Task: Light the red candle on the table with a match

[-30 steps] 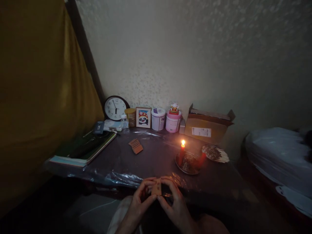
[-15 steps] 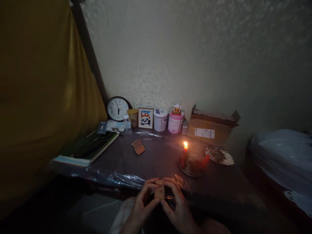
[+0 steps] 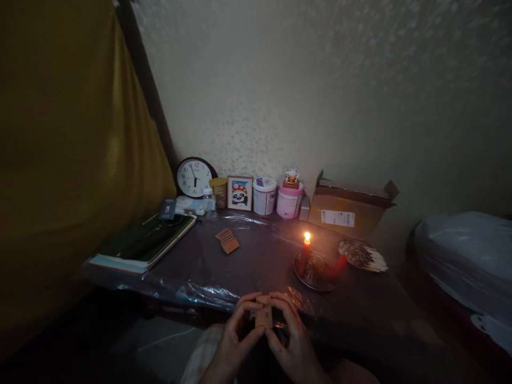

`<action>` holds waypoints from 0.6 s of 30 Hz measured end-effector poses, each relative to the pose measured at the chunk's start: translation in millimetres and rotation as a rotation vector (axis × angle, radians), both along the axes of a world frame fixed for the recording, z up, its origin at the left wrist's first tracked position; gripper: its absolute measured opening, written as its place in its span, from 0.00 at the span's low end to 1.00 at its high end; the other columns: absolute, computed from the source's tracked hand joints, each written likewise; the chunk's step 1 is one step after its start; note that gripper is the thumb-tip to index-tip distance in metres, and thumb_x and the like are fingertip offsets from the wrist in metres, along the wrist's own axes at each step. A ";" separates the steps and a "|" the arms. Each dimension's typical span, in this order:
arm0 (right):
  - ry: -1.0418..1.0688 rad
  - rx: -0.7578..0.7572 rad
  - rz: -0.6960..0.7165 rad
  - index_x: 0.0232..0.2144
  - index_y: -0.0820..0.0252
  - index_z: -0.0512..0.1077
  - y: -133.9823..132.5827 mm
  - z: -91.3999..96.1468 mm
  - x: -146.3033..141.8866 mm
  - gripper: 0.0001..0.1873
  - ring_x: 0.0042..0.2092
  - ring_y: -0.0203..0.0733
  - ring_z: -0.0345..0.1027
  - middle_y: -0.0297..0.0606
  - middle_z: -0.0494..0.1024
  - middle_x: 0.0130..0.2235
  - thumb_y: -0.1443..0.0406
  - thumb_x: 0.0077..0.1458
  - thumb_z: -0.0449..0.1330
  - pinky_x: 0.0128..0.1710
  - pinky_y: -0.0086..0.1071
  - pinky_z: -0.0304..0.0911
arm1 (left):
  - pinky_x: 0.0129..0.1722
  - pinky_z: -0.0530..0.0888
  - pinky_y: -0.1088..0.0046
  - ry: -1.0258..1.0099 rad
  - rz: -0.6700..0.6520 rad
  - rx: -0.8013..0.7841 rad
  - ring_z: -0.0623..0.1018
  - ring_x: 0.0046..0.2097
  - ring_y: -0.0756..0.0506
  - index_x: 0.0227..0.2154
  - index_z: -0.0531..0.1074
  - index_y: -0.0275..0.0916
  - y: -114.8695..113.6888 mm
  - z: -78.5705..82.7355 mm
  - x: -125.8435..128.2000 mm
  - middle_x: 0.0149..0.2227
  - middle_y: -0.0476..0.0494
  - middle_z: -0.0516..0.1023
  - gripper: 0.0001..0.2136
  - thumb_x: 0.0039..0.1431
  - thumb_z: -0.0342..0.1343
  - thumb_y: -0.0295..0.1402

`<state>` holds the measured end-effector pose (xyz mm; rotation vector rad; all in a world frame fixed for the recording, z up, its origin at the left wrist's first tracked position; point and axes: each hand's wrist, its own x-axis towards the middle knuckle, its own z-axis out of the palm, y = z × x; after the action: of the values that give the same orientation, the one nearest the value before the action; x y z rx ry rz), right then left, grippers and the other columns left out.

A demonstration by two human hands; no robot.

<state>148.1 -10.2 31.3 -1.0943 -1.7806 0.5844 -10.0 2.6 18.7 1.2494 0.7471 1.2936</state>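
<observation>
Both of my hands hold one small tan matchbox [image 3: 263, 316] at the table's near edge. My left hand [image 3: 236, 336] pinches its left side and my right hand [image 3: 290, 336] pinches its right side, fingers curled round it. Beyond them a lit red candle [image 3: 305, 250] stands on a round metal plate [image 3: 316, 277], with a second, unlit red candle [image 3: 340, 264] leaning on the plate's right side. A small stack of brown cards [image 3: 227, 240] lies farther back on the dark table [image 3: 256, 261].
A plate of matchsticks [image 3: 362, 256] sits right of the candles. Along the wall stand a clock [image 3: 194, 177], a framed panda picture [image 3: 239, 193], two tubs [image 3: 264, 196] and an open cardboard box [image 3: 352, 209]. Books [image 3: 144, 245] lie at left by a yellow curtain [image 3: 60, 160].
The view has shifted slightly, so the table things sit a little to the right. My hands have drawn the matchbox a bit lower and nearer to me.
</observation>
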 end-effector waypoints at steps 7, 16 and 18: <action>0.086 -0.014 -0.037 0.44 0.55 0.68 -1.5 10.3 -1.9 0.14 0.52 0.44 0.66 0.40 0.71 0.48 0.68 0.53 0.57 0.53 0.34 0.63 | 0.45 0.70 0.65 -0.320 -0.092 -0.309 0.78 0.43 0.42 0.46 0.71 0.43 -2.4 8.1 4.7 0.44 0.41 0.79 0.18 0.51 0.61 0.36; 0.097 -0.016 0.000 0.45 0.54 0.67 -4.7 9.1 -3.7 0.15 0.53 0.42 0.64 0.38 0.68 0.50 0.68 0.53 0.58 0.54 0.32 0.61 | 0.42 0.71 0.68 -0.517 -0.244 -0.489 0.77 0.44 0.42 0.42 0.74 0.41 -6.4 19.7 4.2 0.41 0.42 0.80 0.10 0.59 0.52 0.29; 0.099 -0.023 0.007 0.45 0.54 0.67 -5.1 9.0 -4.0 0.15 0.53 0.42 0.64 0.39 0.69 0.49 0.68 0.53 0.57 0.53 0.32 0.61 | 0.39 0.71 0.69 -0.535 -0.241 -0.495 0.77 0.42 0.43 0.42 0.74 0.42 -6.7 18.2 3.4 0.42 0.43 0.79 0.11 0.58 0.53 0.28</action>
<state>144.1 -15.3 40.3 -1.0571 -1.6969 0.6541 -6.6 -4.2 36.9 0.5372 0.4677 1.0848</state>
